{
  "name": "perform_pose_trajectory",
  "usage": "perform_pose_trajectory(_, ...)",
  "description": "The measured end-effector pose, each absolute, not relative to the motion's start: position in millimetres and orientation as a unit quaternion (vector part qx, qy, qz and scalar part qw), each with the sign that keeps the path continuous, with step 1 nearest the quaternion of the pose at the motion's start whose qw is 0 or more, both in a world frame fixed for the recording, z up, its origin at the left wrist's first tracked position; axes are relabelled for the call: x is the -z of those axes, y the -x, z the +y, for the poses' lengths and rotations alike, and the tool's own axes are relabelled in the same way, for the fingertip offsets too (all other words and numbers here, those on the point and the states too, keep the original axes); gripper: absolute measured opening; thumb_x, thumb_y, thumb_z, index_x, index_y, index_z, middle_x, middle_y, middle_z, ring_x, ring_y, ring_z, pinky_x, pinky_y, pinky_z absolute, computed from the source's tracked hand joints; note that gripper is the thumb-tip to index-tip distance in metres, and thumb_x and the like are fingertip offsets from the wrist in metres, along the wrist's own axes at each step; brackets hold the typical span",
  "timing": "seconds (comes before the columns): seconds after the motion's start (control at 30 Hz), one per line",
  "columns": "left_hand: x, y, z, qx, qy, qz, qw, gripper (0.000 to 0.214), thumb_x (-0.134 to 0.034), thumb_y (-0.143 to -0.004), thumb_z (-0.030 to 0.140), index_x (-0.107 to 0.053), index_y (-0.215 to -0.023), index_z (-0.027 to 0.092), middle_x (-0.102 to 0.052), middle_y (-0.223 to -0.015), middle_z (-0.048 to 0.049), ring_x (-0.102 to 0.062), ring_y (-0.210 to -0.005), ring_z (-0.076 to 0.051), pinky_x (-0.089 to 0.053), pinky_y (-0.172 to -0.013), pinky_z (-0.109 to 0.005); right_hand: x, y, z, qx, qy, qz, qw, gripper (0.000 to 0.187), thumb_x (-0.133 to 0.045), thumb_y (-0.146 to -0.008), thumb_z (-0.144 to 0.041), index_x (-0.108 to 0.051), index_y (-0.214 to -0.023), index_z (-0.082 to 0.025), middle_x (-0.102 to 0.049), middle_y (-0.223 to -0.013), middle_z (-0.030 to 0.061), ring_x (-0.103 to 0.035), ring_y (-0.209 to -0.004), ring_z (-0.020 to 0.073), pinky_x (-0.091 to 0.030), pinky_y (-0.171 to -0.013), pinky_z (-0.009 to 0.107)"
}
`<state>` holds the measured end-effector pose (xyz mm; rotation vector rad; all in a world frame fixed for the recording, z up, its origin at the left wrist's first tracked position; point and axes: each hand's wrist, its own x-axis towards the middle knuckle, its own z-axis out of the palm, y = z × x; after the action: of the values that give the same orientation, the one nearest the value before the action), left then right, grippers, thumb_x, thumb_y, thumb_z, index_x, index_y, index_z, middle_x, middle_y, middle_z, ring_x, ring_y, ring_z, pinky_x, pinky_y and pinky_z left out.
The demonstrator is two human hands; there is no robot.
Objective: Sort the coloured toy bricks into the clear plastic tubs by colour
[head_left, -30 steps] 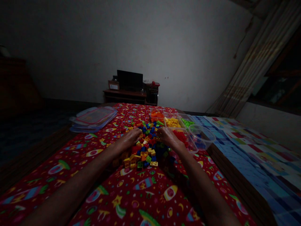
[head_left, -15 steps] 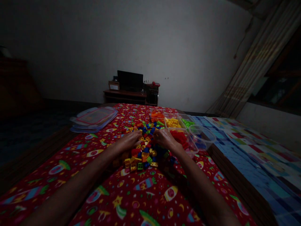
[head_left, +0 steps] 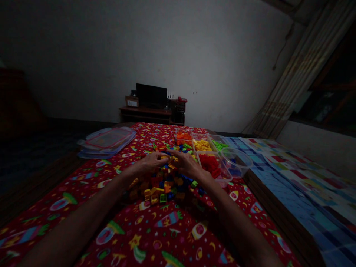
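A heap of small toy building bricks [head_left: 167, 185] in yellow, orange, blue, green and red lies on the red patterned cloth [head_left: 155, 237]. Over its far side, my left hand [head_left: 152, 162] has thumb and forefinger closed around what looks like a yellow brick [head_left: 164, 157]. My right hand [head_left: 185, 164] is close beside it, fingers stretched out to the left and apart from the thumb, above the bricks. Nothing clear shows in its grasp; its palm side is hidden. Right of the heap, a clear plastic container [head_left: 229, 178] holds red bricks [head_left: 209, 165].
Further clear containers hold orange bricks [head_left: 184, 138], yellow bricks [head_left: 202, 145] and green bricks [head_left: 220, 145]. A round clear tub [head_left: 244, 163] has blue pieces in it. Stacked plastic lids [head_left: 108, 142] lie at left. A bed with checked covers [head_left: 278, 185] adjoins at right.
My right hand has moved left, its fingers stretching out close to my left hand. My left hand has shifted slightly left. The view has turned a little.
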<state>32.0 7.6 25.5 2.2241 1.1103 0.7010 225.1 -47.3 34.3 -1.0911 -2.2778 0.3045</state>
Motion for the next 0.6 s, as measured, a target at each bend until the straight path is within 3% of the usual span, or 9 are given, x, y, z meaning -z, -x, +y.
perform_pose_trajectory(0.13, -26, -36, -1, -0.238, -0.818, 0.399, 0.339, 0.035, -0.047, -0.072, 0.049, -0.066, -0.072, 0.02, -0.059, -0.059, 0.0019, -0.054, -0.057, -0.016, -0.043, -0.051, -0.024, -28, -221, -47, -0.1, 0.392, -0.877, 0.26, 0.041, -0.048, -0.088, -0.01, -0.056, -0.126, -0.023, -0.069, -0.106, 0.0055, -0.063, -0.093, 0.0161, -0.042, -0.077, 0.022)
perform_pose_trajectory(0.33, -19, -40, -2, -0.243, -0.786, 0.393, 0.41, 0.051, -0.045, -0.072, 0.069, -0.052, -0.064, 0.019, -0.045, -0.052, 0.0033, -0.038, -0.045, -0.011, -0.033, -0.042, -0.023, -22, -224, -42, -0.047, 0.416, -0.872, 0.253, 0.018, -0.046, -0.091, -0.013, -0.06, -0.101, -0.015, -0.066, -0.085, 0.0043, -0.057, -0.072, 0.012, -0.035, -0.063, 0.02)
perform_pose_trajectory(0.5, -25, -32, 8, -0.313, -0.777, 0.433, 0.333, 0.053, -0.045, -0.071, 0.069, -0.058, -0.073, 0.017, -0.046, -0.057, 0.003, -0.043, -0.051, -0.012, -0.034, -0.046, -0.023, -25, -251, -30, -0.029, 0.451, -0.843, 0.292, 0.011, -0.05, -0.087, -0.013, -0.06, -0.089, -0.015, -0.059, -0.069, -0.0002, -0.049, -0.06, 0.0103, -0.032, -0.057, 0.021)
perform_pose_trajectory(0.6, -36, -22, 9, -0.336, -0.775, 0.459, 0.277, 0.051, -0.045, -0.073, 0.062, -0.064, -0.085, 0.015, -0.05, -0.058, 0.0021, -0.046, -0.054, -0.014, -0.034, -0.048, -0.023, -34, -278, -13, -0.005, 0.515, -0.793, 0.326, 0.012, -0.051, -0.088, -0.02, -0.063, -0.086, -0.015, -0.061, -0.071, 0.0019, -0.051, -0.062, 0.0117, -0.037, -0.059, 0.022)
